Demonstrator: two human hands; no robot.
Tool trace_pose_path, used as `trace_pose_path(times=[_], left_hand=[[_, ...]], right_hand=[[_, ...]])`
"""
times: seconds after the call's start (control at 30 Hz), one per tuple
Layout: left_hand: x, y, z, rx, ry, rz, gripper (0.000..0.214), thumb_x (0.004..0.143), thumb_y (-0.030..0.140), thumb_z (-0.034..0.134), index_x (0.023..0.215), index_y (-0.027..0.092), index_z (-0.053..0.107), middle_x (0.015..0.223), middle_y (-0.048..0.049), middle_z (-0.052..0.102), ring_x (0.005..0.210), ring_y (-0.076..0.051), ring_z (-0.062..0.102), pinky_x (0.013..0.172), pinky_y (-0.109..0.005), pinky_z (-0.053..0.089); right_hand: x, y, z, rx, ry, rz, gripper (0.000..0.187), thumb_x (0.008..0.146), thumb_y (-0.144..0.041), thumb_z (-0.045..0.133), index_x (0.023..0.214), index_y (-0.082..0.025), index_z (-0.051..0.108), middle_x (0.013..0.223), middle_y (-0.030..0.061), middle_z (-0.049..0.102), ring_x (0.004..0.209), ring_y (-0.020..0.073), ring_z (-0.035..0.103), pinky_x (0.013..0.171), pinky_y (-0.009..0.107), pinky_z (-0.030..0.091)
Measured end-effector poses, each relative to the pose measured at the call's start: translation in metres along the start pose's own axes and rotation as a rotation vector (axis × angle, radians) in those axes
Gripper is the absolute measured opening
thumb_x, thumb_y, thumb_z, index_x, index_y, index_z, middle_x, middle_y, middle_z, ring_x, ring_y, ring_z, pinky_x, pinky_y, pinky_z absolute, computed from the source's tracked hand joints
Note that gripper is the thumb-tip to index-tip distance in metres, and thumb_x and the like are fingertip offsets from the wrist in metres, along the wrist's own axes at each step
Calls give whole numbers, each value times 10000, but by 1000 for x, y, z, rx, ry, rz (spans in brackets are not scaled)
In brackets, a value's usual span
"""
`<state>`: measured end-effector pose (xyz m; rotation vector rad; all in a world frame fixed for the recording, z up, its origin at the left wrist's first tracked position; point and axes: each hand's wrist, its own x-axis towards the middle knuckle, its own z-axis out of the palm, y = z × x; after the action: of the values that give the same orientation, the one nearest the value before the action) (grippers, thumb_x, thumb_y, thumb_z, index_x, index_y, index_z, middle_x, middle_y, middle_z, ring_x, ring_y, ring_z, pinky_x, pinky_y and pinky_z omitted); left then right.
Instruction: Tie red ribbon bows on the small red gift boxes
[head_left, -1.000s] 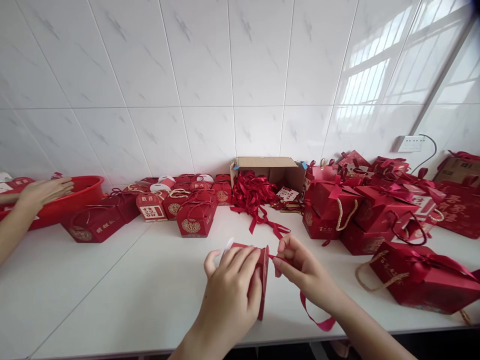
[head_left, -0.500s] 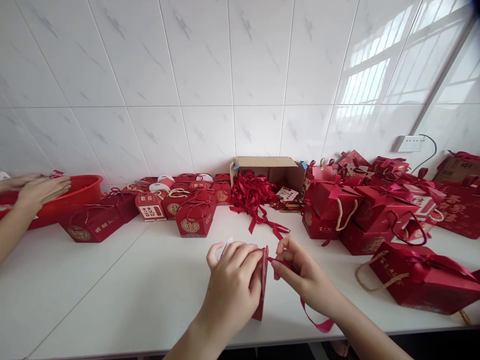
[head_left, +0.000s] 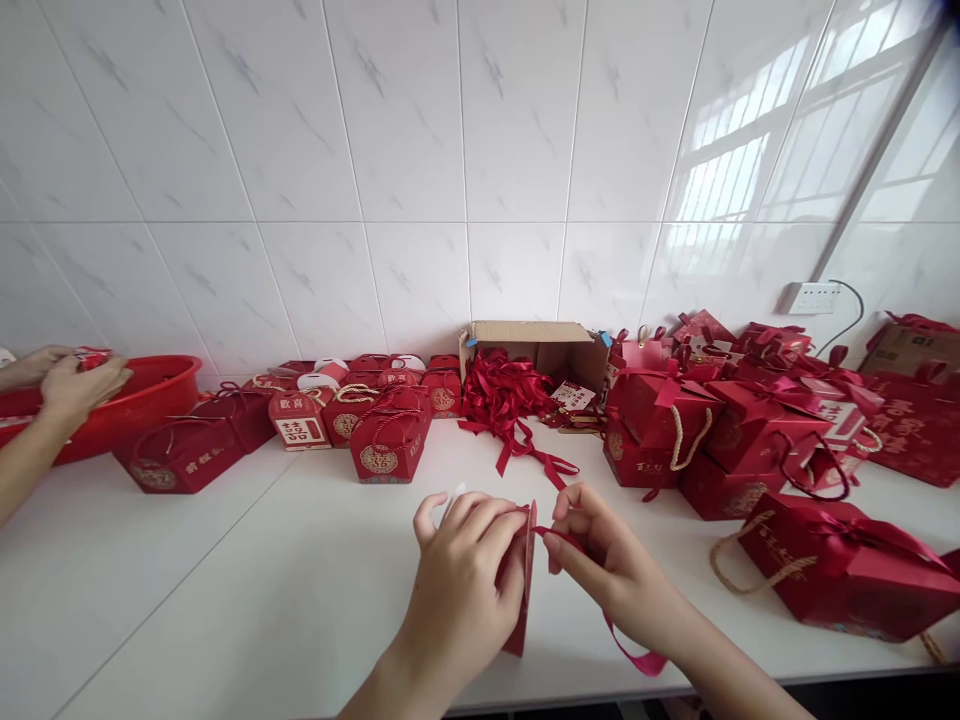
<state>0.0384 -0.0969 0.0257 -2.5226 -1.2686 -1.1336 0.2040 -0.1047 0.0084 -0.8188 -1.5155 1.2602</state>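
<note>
My left hand (head_left: 469,575) is closed round a small red gift box (head_left: 523,610) standing near the table's front edge. Its fingers cover most of the box, and a bit of something white shows behind them. Just right of the box, my right hand (head_left: 592,550) pinches a dark red ribbon (head_left: 553,533). The ribbon runs from the top of the box to my fingers, and its loose end hangs in a curl below my wrist.
A cardboard box (head_left: 529,330) spills red ribbons (head_left: 510,385) at the wall. Red gift boxes (head_left: 390,435) stand left of it, and more boxes (head_left: 772,420) are stacked on the right. At far left, another person's hands (head_left: 82,385) work over a red basin (head_left: 165,375).
My right hand has drawn slightly away from the box, with a little more ribbon showing between. The other person's hands have shifted left. The view has tilted up slightly.
</note>
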Motion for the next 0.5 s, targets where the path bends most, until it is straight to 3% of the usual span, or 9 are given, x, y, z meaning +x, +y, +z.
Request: trace_pose_path(times=[0.37, 0.43, 0.5], left_hand=[[1, -5, 2, 26, 38, 43, 218, 803, 97, 493, 786, 240, 657, 851, 18, 719, 830, -177, 636, 915, -425, 248], [4, -7, -1, 39, 71, 48, 227, 810, 105, 501, 767, 252, 669, 848, 25, 717, 829, -175, 637, 918, -430, 251], [9, -9, -6, 54, 131, 46, 219, 816, 139, 520, 748, 268, 684, 853, 24, 718, 830, -184, 639, 915, -442, 260]], right_hand=[[5, 5, 0, -232, -17, 18, 229, 914, -456, 444, 949, -234, 404, 697, -31, 515, 633, 127, 464, 594, 246, 378], [7, 4, -4, -364, 66, 0, 254, 931, -465, 392, 1015, -231, 445, 804, 11, 560, 737, 155, 516, 678, 284, 421], [12, 1, -7, -489, 148, -52, 297, 940, -455, 367, 1098, -232, 484, 1036, 70, 568, 983, 201, 516, 866, 350, 409]])
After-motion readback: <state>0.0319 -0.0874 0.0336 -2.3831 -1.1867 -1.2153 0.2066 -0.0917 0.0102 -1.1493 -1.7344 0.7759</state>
